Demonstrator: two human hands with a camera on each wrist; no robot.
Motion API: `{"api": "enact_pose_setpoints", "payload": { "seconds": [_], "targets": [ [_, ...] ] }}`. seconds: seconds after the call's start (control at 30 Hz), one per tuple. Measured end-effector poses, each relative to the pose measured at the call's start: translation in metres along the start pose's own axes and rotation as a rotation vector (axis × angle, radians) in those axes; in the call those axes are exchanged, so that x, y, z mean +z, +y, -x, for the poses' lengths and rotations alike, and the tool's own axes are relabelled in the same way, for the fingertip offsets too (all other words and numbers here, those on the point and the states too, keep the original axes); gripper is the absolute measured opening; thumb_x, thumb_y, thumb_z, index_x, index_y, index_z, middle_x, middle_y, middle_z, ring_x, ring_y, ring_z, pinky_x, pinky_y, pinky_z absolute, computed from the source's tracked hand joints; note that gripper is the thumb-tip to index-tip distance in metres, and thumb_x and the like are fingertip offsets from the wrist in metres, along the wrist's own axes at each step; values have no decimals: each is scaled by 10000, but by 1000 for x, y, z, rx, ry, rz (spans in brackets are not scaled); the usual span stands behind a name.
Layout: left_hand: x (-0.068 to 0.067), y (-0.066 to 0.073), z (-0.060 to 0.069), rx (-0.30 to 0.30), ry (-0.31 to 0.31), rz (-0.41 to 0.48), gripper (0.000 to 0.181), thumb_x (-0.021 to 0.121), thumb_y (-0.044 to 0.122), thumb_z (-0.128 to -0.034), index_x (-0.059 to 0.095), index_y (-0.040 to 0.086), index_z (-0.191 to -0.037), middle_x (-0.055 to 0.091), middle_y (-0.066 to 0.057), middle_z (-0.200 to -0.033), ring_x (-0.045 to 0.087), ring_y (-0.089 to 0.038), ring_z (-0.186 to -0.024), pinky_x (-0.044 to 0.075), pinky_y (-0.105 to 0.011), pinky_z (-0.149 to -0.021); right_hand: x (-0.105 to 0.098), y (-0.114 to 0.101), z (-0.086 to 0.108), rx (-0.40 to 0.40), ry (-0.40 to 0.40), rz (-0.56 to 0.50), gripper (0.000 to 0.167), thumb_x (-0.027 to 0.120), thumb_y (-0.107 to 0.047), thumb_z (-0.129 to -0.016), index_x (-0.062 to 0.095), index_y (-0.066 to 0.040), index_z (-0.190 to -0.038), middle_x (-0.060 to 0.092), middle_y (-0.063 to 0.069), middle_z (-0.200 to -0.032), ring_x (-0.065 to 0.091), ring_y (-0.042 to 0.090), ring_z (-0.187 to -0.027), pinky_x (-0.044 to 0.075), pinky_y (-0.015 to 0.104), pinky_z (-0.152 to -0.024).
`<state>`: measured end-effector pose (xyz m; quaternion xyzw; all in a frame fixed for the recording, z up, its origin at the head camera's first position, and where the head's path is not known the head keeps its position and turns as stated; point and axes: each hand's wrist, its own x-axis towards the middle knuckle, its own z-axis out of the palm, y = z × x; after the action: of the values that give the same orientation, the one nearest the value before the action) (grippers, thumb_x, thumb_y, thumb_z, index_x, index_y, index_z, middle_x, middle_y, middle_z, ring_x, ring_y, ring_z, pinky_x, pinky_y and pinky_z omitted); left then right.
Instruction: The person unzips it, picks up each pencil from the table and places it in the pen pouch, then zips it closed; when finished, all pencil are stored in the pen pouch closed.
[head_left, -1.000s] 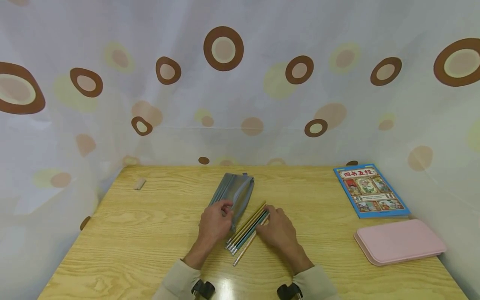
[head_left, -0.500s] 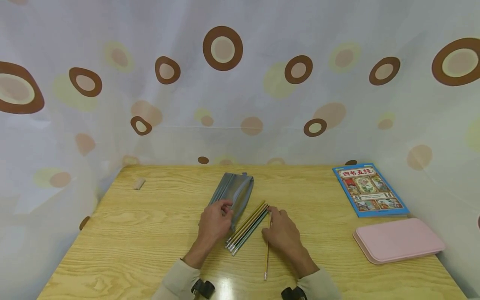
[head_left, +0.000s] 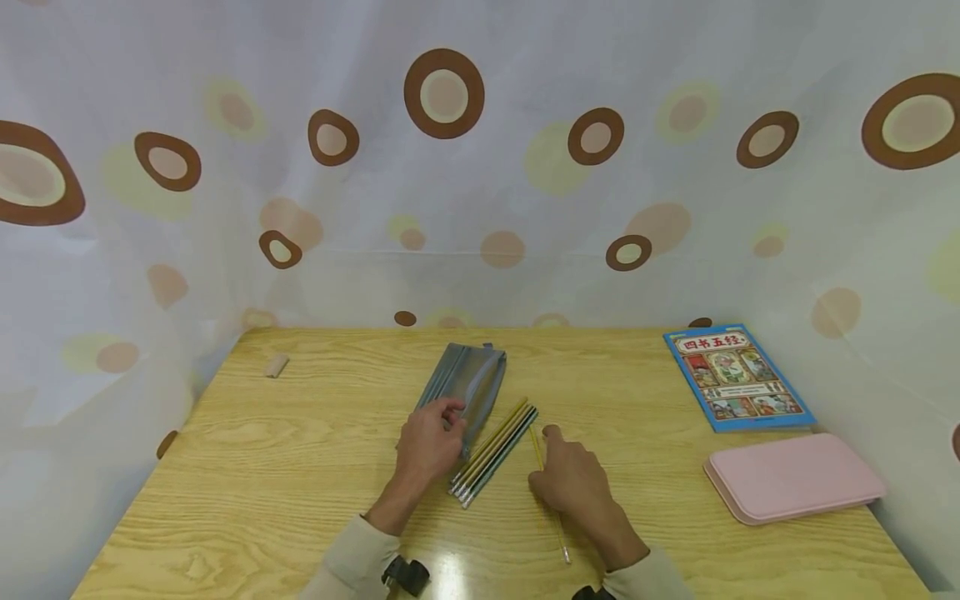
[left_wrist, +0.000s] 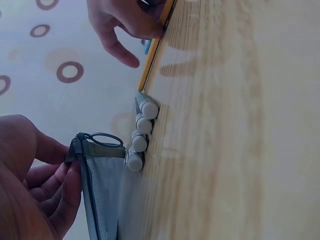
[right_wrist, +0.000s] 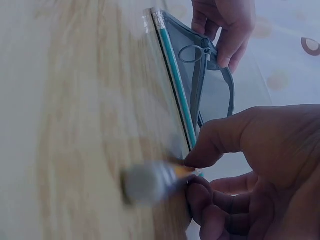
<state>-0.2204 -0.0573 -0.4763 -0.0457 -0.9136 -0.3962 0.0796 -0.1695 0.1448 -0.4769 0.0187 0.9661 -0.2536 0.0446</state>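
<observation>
My left hand (head_left: 429, 446) pinches the near end of a grey mesh zip pencil case (head_left: 474, 371), close to the zip-pull ring seen in both wrist views. Just right of the case lie several pencils (head_left: 495, 454), side by side and slanting, their eraser ends toward me. A yellow pencil (head_left: 561, 533) lies apart from them, nearly pointing at me; my right hand (head_left: 576, 482) holds it between thumb and fingers. In the right wrist view its eraser end (right_wrist: 145, 184) is blurred, and a teal pencil (right_wrist: 176, 82) lies beyond.
A blue-edged picture book (head_left: 738, 379) lies at the back right, with a pink case (head_left: 798, 479) in front of it. An eraser-like small block (head_left: 277, 365) sits at the back left of the wooden table (head_left: 300, 483). Patterned curtain (head_left: 502, 167) encloses the back and sides.
The yellow pencil has been drawn away from the pile to the right and turned, its eraser end swinging rightward. My right hand has moved right with it; the left hand stays at the case.
</observation>
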Motion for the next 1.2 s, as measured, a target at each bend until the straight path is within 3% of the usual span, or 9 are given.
{"api": "enact_pose_setpoints", "payload": {
  "seconds": [0.17,0.33,0.5,0.73,1.0,1.2],
  "targets": [
    [1,0,0,-11,-2,-9,201,671,197,-864,710,166,-1058,650,62,-807,542,-42,-623,414,-232,-488,-3,3,-4,26,10,-21,510,589,-126,-772,533,10,-1261,419,-14,-544,275,100,-437,216,227,-391],
    [1,0,0,-14,5,-20,198,675,199,-861,711,170,-1053,648,68,-804,535,-38,-623,408,-228,-491,-11,8,-11,35,-2,-127,473,619,-152,-830,555,-19,-1280,594,-4,-682,431,105,-493,342,253,-457],
    [-1,1,0,-13,8,-4,199,670,194,-862,712,164,-1054,652,60,-803,544,-46,-625,413,-230,-496,-20,16,-18,49,-40,-283,463,627,-122,-858,552,-42,-1308,667,56,-973,593,142,-735,482,295,-630],
    [-2,1,1,-3,15,-6,196,673,186,-862,712,153,-1051,651,56,-793,544,-44,-618,410,-228,-498,-23,25,-24,103,-69,-455,515,608,-106,-860,516,-64,-1365,651,164,-1164,631,281,-1042,533,380,-799],
    [-1,0,1,-4,20,-14,202,675,184,-859,710,156,-1056,651,59,-800,553,-44,-637,416,-226,-514,-22,27,-31,84,-65,-605,494,650,-121,-885,520,-115,-1362,644,134,-1092,614,184,-864,504,294,-685],
    [1,0,1,2,14,-8,212,666,184,-859,710,157,-1065,653,58,-812,531,-42,-607,404,-227,-485,-21,29,-40,43,-70,-665,538,635,-155,-906,458,-179,-1413,643,132,-1146,650,171,-868,521,316,-723]
  ]
}}
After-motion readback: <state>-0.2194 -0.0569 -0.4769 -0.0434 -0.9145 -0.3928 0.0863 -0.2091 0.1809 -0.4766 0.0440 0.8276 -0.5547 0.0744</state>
